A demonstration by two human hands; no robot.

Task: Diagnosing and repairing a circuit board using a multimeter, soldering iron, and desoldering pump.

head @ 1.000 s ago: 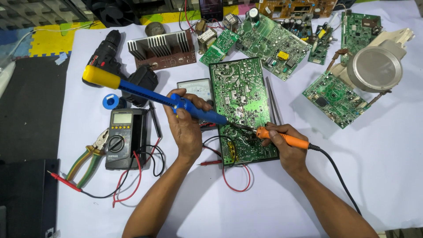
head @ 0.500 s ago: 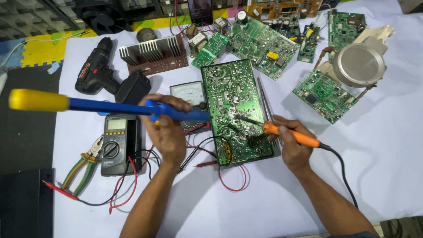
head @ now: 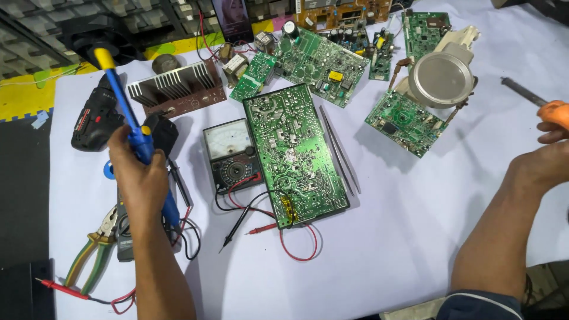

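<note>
a: white cloth (head: pixel 415 237) covers the bench, littered with green boards and meters. what's different from a moment ago?

b: both hands have pulled away from the big board (head: pixel 293 151). half a second back the iron's tip was on it near the near edge; now the board lies bare in the middle, flat, solder side up.

a: and the hands?

b: left hand (head: pixel 139 178) is clamped round the blue pump (head: pixel 137 133), swung upright at the left, yellow knob far. right hand (head: pixel 548 160) is at the right edge, fingers closed on the iron (head: pixel 536 101), orange grip, dark metal shaft pointing far-left.

a: so that joint looks finished with?

b: i'd judge so. beside the board lie thin steel tweezers (head: pixel 339 148), an analogue meter (head: pixel 231 154), and red and black leads (head: pixel 261 219) curling glossy on the cloth.
</note>
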